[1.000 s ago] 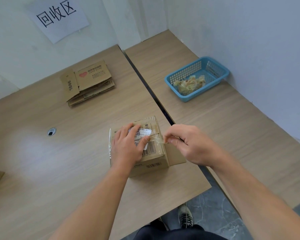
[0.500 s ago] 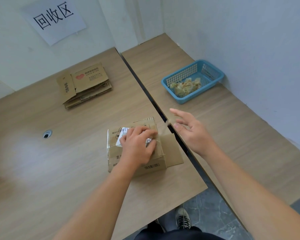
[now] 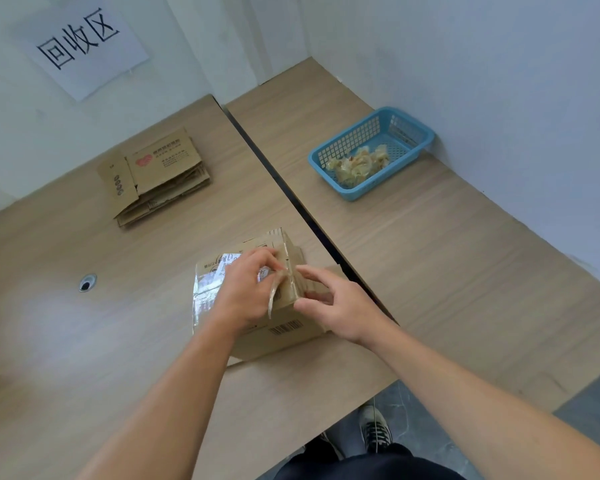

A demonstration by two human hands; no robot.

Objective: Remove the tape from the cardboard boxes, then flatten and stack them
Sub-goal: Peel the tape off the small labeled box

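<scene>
Now back at the cardboard box (image 3: 257,329), the right hand (image 3: 333,303) has returned from the raised, spread position of half a second ago. Its index finger and thumb stand apart at the box's right top edge, holding nothing visible. The left hand (image 3: 246,289), which was pressing the box top, now pinches a loosened tape strip (image 3: 273,301) that hangs curled from its fingertips beside the top seam. The box sits upright near the front edge of the left table (image 3: 83,341). By this evidence one strip is nearly free, but glossy tape still wraps the box's left end, so flattening is not yet possible. Farther back lies the stack of flattened boxes (image 3: 160,174). On the right table, the blue basket (image 3: 367,192) holds discarded tape (image 3: 357,164). Nothing lies between the box and either; only the dark gap (image 3: 274,168) between tables separates it from the basket.
</scene>
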